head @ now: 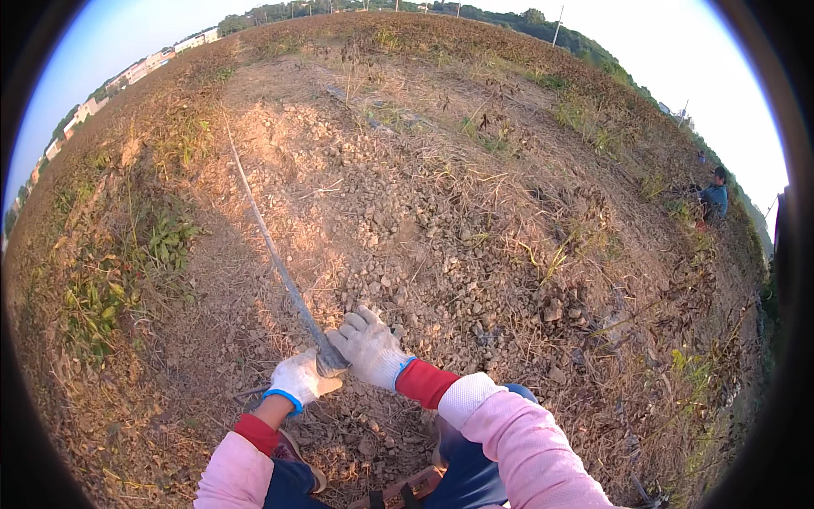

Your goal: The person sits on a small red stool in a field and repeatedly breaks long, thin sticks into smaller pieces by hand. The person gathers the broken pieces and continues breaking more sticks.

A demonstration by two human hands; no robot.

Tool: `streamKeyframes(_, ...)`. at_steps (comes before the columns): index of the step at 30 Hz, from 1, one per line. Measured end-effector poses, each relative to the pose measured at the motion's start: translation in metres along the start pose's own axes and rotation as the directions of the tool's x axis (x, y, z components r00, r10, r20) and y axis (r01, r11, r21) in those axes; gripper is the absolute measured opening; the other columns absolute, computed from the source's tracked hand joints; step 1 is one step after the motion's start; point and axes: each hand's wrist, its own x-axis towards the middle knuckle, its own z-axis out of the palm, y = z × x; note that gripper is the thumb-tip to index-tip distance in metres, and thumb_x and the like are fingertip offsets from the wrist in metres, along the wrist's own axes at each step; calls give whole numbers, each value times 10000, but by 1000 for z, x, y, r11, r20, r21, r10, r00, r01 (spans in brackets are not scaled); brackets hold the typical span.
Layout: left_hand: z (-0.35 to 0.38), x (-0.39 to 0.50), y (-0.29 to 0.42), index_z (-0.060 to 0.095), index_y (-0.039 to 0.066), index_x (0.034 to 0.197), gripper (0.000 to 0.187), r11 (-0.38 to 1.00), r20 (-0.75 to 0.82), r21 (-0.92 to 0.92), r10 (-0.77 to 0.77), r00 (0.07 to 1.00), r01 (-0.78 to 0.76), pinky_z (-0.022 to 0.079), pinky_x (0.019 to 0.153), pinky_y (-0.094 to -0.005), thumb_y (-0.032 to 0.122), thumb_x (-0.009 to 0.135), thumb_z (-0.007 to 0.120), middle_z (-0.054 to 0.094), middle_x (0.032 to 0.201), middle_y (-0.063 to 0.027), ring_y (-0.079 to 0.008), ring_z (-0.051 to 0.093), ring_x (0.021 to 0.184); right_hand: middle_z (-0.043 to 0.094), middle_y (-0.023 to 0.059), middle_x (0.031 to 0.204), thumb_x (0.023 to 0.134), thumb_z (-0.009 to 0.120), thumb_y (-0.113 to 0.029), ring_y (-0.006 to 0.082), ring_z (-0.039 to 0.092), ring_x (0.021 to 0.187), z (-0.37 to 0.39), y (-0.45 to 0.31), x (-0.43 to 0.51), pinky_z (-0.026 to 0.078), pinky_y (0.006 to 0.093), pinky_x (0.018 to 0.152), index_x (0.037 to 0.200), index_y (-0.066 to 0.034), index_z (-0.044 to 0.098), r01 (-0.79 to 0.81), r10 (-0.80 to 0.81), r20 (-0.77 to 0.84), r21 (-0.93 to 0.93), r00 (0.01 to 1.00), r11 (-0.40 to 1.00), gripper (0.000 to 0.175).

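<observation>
A long, narrow grey strip (280, 264), perhaps flat tape or gathered plastic film, stretches from my hands to the soil at the far upper left. My left hand (302, 378), in a white knit glove with a blue cuff edge, grips its wide, folded near end. Right beside that end is my right hand (369, 348), gloved the same way, back upward and fingertips against the strip's right side. Whether those fingers close on it cannot be told. A thin dark rod-like thing (251, 391) shows partly behind my left wrist.
Crumbly soil with clods (407, 254) lies ahead. Leafy green plants (165, 245) grow at left, dry stalks (470, 181) at right. A person (713, 196) is low among plants at far right. Between my legs is a brown object with black straps (407, 488).
</observation>
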Motion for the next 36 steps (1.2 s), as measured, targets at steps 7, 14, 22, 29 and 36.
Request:
streamKeyframes(7,-13,-5,19,572,47,1075,442,782,-194,602,343,919,-164,485,728,-415,274,713,687,621,876,-104,-264,626,859,657,117,1168,627,814,-473,320,568,1157,-12,10,1,419,444,1001,1341,-132,492,-167,73,304,298,950,940,855)
streamKeyframes(14,-19,-14,19,564,27,1142,669,874,-178,419,346,921,-247,483,813,-464,473,679,748,619,996,-143,-335,607,957,703,164,957,694,715,-320,338,676,920,-8,14,-6,529,440,810,1020,-120,687,-261,69,398,454,915,852,383)
streamKeyframes(22,-7,-2,-17,636,38,1103,692,994,129,39,95,987,-101,489,850,-434,622,735,692,637,1053,-177,-343,608,1002,651,5,805,727,642,-204,175,618,903,4,6,-3,438,351,906,808,-170,646,128,-124,41,-126,991,984,88)
streamKeyframes(29,3,3,-45,631,-51,712,506,849,92,-161,521,849,-504,460,574,-432,445,795,694,571,635,-242,-350,561,594,635,39,887,712,616,-149,217,586,977,-1,-2,2,434,372,959,879,-101,678,291,-343,-455,-181,822,939,184)
streamKeyframes(36,-11,-7,19,734,61,965,455,914,168,403,-125,978,48,514,858,-476,464,766,660,724,960,-143,-311,696,916,608,123,1161,608,759,-629,278,516,1193,-1,-17,-10,420,455,993,1323,-76,490,74,-75,70,12,995,997,943)
